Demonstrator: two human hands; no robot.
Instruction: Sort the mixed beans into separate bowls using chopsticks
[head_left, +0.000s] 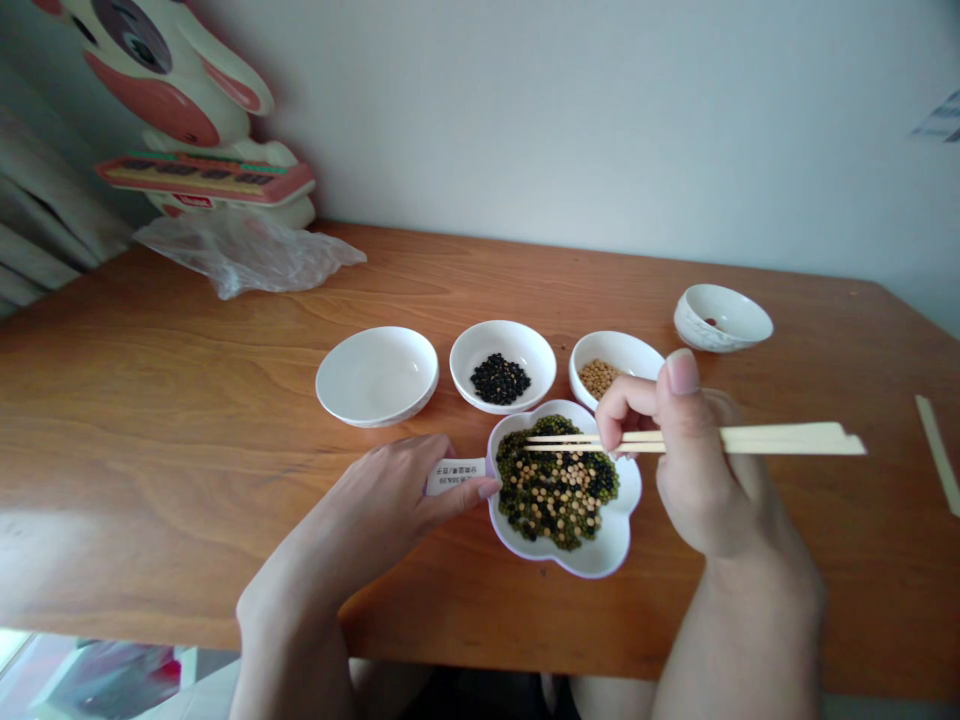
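Note:
A flower-shaped white dish (609,552) full of mixed green, black and yellow beans (556,485) sits at the table's front. My right hand (694,450) is closed round a pair of wooden chopsticks (780,438) whose tips lie over the beans. My left hand (397,490) rests flat on the table with its fingers stretched, the fingertips touching the dish's left rim and covering part of a white paper label (454,470).
Behind the dish stand an empty white bowl (376,375), a bowl of black beans (502,365) and a bowl of yellow beans (615,362). A small cup (721,317) sits far right. A crumpled plastic bag (247,250) and a toy figure (180,110) are back left. A wooden stick (939,452) lies at the right edge.

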